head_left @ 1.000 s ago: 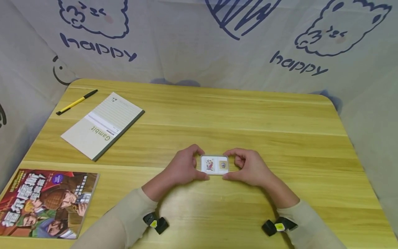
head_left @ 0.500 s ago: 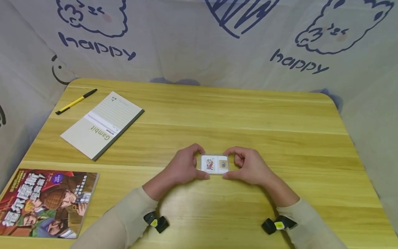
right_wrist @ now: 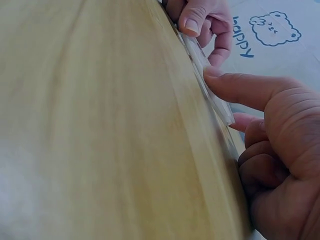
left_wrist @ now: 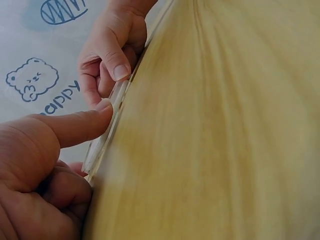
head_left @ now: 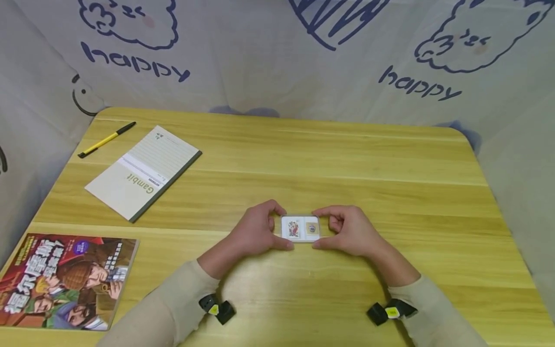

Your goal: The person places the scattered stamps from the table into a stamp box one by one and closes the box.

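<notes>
A small clear plastic case point(head_left: 303, 235) with a white backing lies low at the tabletop in the head view. Inside it are a colourful stamp-like picture point(head_left: 294, 229) on the left and a smaller tan one point(head_left: 312, 228) on the right. My left hand point(head_left: 257, 229) pinches the case's left end between thumb and index finger. The right end is pinched the same way by my right hand point(head_left: 353, 231). Both wrist views show the case edge-on, with the left thumb point(left_wrist: 82, 126) and the right thumb point(right_wrist: 245, 89) on its near edge.
On the left of the wooden table point(head_left: 303, 168) are a notebook point(head_left: 143, 173) and a yellow-and-black pen point(head_left: 106, 140). An illustrated book point(head_left: 65, 284) lies at the front left. Behind the table hangs a white cloth point(head_left: 269, 62) with blue drawings.
</notes>
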The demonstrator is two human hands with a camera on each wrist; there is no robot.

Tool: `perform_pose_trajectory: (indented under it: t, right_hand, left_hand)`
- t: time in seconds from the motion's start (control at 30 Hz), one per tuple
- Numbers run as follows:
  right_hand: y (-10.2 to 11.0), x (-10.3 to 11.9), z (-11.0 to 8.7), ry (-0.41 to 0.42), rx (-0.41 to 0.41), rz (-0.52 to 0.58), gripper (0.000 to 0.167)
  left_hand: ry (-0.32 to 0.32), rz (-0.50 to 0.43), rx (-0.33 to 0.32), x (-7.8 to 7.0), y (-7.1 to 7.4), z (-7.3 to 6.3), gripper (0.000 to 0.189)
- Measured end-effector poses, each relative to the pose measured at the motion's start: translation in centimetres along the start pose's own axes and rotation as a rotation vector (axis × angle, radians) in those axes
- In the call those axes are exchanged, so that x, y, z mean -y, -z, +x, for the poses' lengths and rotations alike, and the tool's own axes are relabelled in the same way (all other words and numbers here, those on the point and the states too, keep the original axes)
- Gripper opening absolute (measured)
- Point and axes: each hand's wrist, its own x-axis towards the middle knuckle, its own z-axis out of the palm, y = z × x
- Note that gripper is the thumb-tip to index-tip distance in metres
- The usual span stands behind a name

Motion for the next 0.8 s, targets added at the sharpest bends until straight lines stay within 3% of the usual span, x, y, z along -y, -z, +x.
perform_pose_trajectory:
  t: [0.27, 0.57, 0.8]
  right_hand:
    - [-0.08, -0.07, -0.07, -0.007, -0.025, -0.001, 0.055]
    - [0.04, -0.34, -0.12, 0.004, -0.019, 0.015, 0.058]
    - [-0.05, -0.38, -0.34, 0.026, -0.035, 0.057, 0.059]
  left_hand:
    - [-0.036, 0.023, 0.005, -0.31, -0.07, -0.03, 0.065]
    - [-0.011, -0.012, -0.018, 0.24, 0.03, -0.08, 0.069]
    - [-0.058, -0.017, -0.025, 0.49, -0.03, -0.18, 0.071]
